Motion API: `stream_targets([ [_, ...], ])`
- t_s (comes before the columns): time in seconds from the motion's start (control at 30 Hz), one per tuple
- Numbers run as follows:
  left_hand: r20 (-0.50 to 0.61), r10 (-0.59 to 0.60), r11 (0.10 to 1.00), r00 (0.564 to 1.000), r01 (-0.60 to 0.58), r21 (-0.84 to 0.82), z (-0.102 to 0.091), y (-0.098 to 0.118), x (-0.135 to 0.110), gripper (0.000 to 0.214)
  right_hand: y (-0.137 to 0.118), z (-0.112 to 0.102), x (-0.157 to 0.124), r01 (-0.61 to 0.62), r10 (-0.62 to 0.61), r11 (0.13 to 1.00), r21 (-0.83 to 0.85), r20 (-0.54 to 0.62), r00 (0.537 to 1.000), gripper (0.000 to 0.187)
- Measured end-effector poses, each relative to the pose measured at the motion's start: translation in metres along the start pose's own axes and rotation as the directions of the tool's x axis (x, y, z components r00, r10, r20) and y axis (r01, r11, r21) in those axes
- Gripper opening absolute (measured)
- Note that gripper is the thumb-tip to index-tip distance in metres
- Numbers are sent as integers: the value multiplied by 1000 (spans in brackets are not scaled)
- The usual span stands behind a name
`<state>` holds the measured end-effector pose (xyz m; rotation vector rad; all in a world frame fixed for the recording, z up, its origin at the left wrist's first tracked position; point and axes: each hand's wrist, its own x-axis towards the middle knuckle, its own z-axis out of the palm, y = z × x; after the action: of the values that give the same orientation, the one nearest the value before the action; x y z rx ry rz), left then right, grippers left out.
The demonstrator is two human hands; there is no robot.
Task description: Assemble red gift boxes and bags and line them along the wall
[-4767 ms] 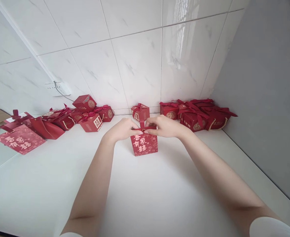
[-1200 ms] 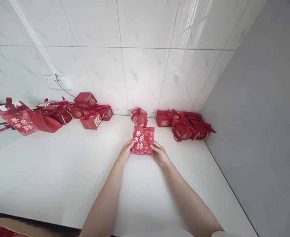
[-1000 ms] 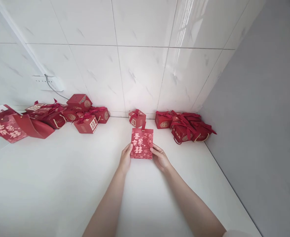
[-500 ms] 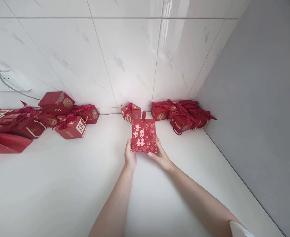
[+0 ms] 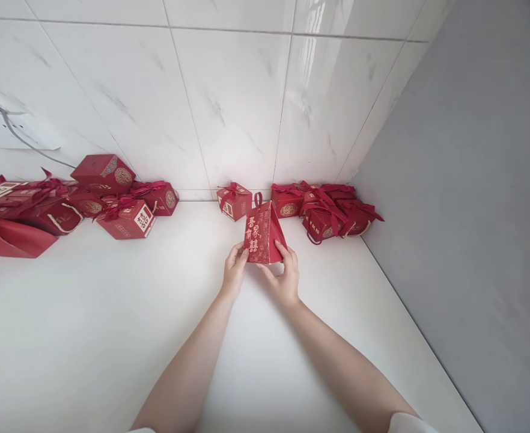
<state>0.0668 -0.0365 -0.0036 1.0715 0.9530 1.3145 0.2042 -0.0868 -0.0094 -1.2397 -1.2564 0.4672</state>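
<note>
A red paper gift bag (image 5: pixel 259 236) with pale Chinese characters and a flower print is held in front of me, its wedge-shaped right side showing and a ribbon loop at its top. My left hand (image 5: pixel 235 267) grips its lower left edge. On the other side, my right hand (image 5: pixel 286 273) has its fingers on the plain red side panel and the thumb by the bottom edge. Just behind the bag, a small red box (image 5: pixel 234 201) with a ribbon bow stands against the wall.
Red ribboned gift boxes (image 5: pixel 321 211) cluster at the back right corner. More red boxes (image 5: pixel 127 218) are piled at the left, beside a folded red paper piece (image 5: pixel 15 236). A grey cable (image 5: pixel 35 147) runs from the wall socket. A grey panel (image 5: pixel 463 198) borders the white tabletop (image 5: pixel 98 325).
The bag has turned from its front face to show its right side as well. My right hand's fingers have come round onto that side panel. The view has shifted slightly.
</note>
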Motion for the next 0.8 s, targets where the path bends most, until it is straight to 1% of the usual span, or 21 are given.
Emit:
stream_targets([
  [0.03,8,-5,1000,1000,4,17,0,0,-1,49,1,-1,-1,43,-44,998,-48,-25,999,65],
  [0.1,64,-5,1000,998,4,28,0,0,-5,57,2,-1,-2,100,-105,988,-119,-43,993,52],
  [0.17,164,8,1000,986,-12,23,-1,1,-8,61,1,0,-2,137,-139,979,-150,-6,990,41],
  [0.2,219,11,1000,976,-16,21,-1,2,-9,62,0,0,-2,159,-156,977,-140,30,987,40],
  [0.23,268,-1,1000,963,-4,19,-1,4,-10,63,-1,0,-3,181,-174,977,-111,70,982,43],
  [0.3,326,-56,998,944,55,12,0,8,-10,61,-4,0,-4,204,-200,979,-14,138,970,60],
  [0.33,334,-80,996,939,84,3,1,9,-9,59,-5,-1,-4,192,-197,980,43,161,967,71],
  [0.4,317,-93,994,944,104,-19,3,12,-9,57,-5,-1,-4,107,-133,985,139,192,972,84],
  [0.47,290,-60,997,955,69,-22,4,12,-9,59,-3,-1,-3,-24,-25,977,210,226,974,86],
  [0.5,287,-38,999,957,45,-16,4,12,-9,61,-2,-1,-2,-84,21,967,239,255,967,84],
  [0.57,297,-1,1000,955,1,2,3,10,-11,68,2,-1,1,-159,63,946,282,323,944,81],
  [0.67,300,19,999,954,-27,21,-1,6,-13,77,5,-2,4,-186,57,930,318,375,925,78],
  [0.73,288,27,999,957,-36,26,-1,4,-13,79,4,-2,5,-191,58,923,335,371,927,76],
  [0.8,254,82,996,964,-91,22,1,3,-14,77,1,-3,4,-196,55,913,357,367,928,73],
])
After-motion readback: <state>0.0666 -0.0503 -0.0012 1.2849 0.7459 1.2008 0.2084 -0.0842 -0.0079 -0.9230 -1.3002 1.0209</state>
